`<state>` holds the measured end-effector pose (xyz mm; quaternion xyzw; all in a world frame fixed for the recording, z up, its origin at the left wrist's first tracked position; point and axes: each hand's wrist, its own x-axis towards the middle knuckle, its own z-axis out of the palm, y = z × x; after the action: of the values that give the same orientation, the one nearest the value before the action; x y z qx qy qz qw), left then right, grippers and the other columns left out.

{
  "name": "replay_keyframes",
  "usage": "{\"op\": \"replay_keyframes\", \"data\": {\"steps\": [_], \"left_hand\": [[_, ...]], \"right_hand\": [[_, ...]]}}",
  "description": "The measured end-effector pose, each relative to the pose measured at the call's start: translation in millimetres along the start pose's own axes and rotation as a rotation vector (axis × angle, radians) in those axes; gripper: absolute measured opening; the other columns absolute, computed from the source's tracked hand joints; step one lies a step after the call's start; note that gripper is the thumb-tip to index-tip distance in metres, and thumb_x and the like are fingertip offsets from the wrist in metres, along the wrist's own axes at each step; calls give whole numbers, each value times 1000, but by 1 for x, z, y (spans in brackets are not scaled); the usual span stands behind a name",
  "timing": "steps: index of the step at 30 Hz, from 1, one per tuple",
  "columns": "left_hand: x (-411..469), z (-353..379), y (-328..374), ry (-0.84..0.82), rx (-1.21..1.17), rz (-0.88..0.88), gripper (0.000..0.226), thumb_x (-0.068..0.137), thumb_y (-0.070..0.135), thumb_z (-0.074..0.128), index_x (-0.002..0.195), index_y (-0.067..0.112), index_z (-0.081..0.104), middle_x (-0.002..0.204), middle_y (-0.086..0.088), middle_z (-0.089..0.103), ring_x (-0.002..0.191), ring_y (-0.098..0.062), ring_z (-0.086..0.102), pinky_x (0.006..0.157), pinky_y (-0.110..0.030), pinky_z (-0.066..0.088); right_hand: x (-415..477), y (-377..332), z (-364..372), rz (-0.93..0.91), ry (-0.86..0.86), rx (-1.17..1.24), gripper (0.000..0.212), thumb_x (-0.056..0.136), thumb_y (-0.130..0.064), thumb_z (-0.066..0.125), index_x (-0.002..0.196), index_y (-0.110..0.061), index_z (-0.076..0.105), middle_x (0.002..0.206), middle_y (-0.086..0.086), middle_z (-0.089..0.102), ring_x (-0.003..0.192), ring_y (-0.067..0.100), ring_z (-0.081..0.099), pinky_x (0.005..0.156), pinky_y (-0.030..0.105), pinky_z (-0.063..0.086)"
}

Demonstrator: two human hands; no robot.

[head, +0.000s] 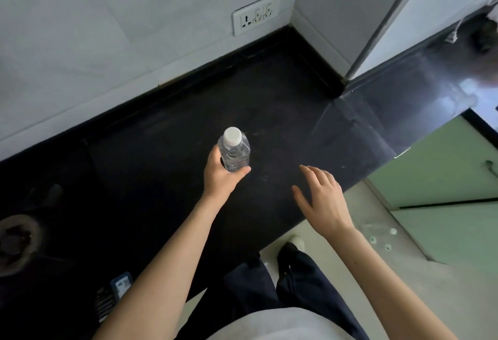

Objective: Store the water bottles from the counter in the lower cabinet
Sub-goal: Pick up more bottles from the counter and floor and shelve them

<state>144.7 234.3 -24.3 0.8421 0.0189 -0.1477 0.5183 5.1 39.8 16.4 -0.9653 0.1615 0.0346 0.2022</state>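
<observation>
Black tabletop is lying bare around the bottle, which the left hand is gripping low, fingers wrapping it. Right hand, at four o'clock, is hovering with fingers spread; the smooth bottle may be slipping if lowered one-handed.

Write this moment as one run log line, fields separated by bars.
left hand: holds water bottle upright | right hand: open, empty, above counter

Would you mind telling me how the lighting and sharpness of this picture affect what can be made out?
Head view: dim overall, the black counter swallowing detail at left; bright glare on its glossy stretch at right; wide-angle bending of wall lines; the water bottle in the left hand reads clearly, the open right hand too; items on the floor by the green cabinet are blurred.
</observation>
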Motion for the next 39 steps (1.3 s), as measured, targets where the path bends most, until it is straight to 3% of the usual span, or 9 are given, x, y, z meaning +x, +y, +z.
{"op": "replay_keyframes", "data": {"steps": [5, 7, 11, 16, 21, 24, 28, 31, 39], "left_hand": [[4, 0, 8, -9, -5, -34, 68, 65, 15, 89, 121, 33, 53, 101, 22, 62, 91, 7, 59, 75, -6, 43], [2, -2, 12, -6, 25, -21, 64, 64, 15, 89, 118, 27, 56, 96, 21, 61, 87, 3, 59, 70, -4, 41], [-13, -1, 18, -79, 75, 4, 57, 62, 17, 90, 108, 27, 59, 91, 20, 63, 85, -3, 61, 68, -9, 43], [-52, 19, 30, -248, 48, 51, 57, 60, 22, 91, 109, 27, 63, 98, 11, 71, 92, -5, 67, 79, -23, 53], [-108, 68, 68, -396, 1, 137, 46, 61, 16, 90, 95, 34, 64, 86, 9, 74, 82, -5, 71, 77, -27, 56], [-141, 102, 84, -478, 3, 196, 41, 65, 15, 89, 92, 34, 64, 84, 19, 73, 77, 1, 69, 73, -23, 55], [-204, 158, 92, -560, 52, 233, 40, 66, 22, 87, 96, 34, 62, 90, 10, 72, 83, -2, 68, 73, -25, 54], [-260, 201, 85, -581, 95, 205, 40, 67, 28, 87, 96, 31, 61, 92, 11, 70, 86, -5, 66, 71, -24, 51], [-360, 292, 48, -709, 145, 58, 42, 70, 20, 88, 103, 27, 62, 97, 14, 66, 87, 5, 62, 68, -13, 45]], "right_hand": [[-5, 6, 0, 51, 33, 34, 51, 97, -38, 55, 141, -12, 51, 137, 6, 57, 128, 29, 48, 106, 42, 39], [-10, 9, 0, 85, 58, 54, 50, 97, -37, 56, 139, -10, 52, 135, 7, 59, 125, 30, 50, 105, 42, 41], [-28, 17, -7, 159, 121, 99, 48, 96, -33, 58, 137, -9, 54, 131, 7, 61, 122, 30, 52, 103, 40, 42], [-67, 41, -25, 238, 184, 90, 48, 97, -35, 56, 139, -11, 52, 132, 5, 60, 124, 28, 51, 103, 39, 41], [-118, 86, -50, 290, 302, 74, 47, 97, -34, 58, 137, -10, 54, 129, 6, 61, 122, 27, 52, 101, 40, 42], [-154, 118, -59, 326, 380, 85, 47, 96, -32, 60, 135, -8, 54, 128, 6, 62, 120, 27, 53, 101, 40, 44], [-227, 177, -65, 388, 441, 94, 49, 94, -36, 56, 134, -7, 56, 126, 7, 63, 117, 27, 54, 98, 40, 45], [-287, 222, -64, 439, 437, 92, 50, 93, -37, 55, 132, -6, 58, 123, 8, 65, 114, 28, 57, 95, 39, 47], [-391, 318, -49, 554, 370, 61, 55, 93, -42, 47, 128, -2, 61, 118, 11, 67, 108, 31, 62, 91, 41, 51]]}}
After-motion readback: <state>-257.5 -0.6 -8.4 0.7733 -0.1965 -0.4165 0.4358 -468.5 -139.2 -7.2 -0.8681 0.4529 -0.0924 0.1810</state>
